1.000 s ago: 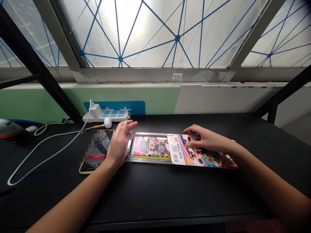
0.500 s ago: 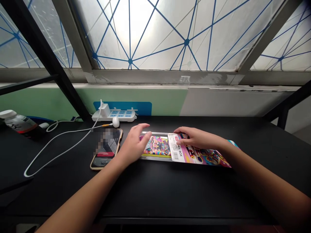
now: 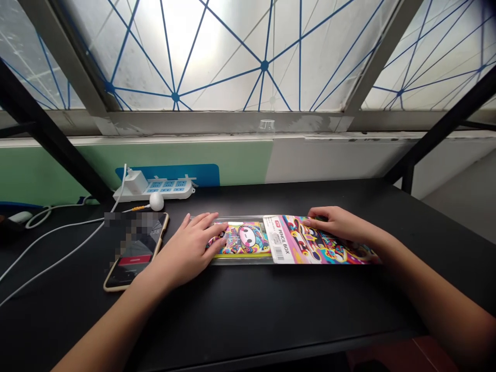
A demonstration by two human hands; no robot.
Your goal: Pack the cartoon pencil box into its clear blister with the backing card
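Observation:
A colourful pencil box (image 3: 248, 237) with a cartoon face lies flat on the black desk, in a clear plastic tray (image 3: 240, 261). A printed cardboard sleeve (image 3: 300, 240), marked "PENCIL BOX" on its white label, covers the right part. Over the left end of the box my left hand (image 3: 196, 245) rests with its fingers spread. My right hand (image 3: 335, 222) has its thumb on top of the sleeve and its fingers at the far edge, gripping it. Part of the sleeve's right end is hidden under my right wrist.
A phone (image 3: 135, 258) in a tan case lies left of my left hand. White cables (image 3: 58, 261) run across the desk to a power strip (image 3: 170, 192) by the wall. A white earbud-like piece (image 3: 156, 201) sits in front of it. Black frame bars (image 3: 406, 155) rise at both sides.
My left hand has come down onto the left end of the pencil box, fingers spreading. My right hand has slid right along the sleeve, uncovering the label. The view has turned rightward.

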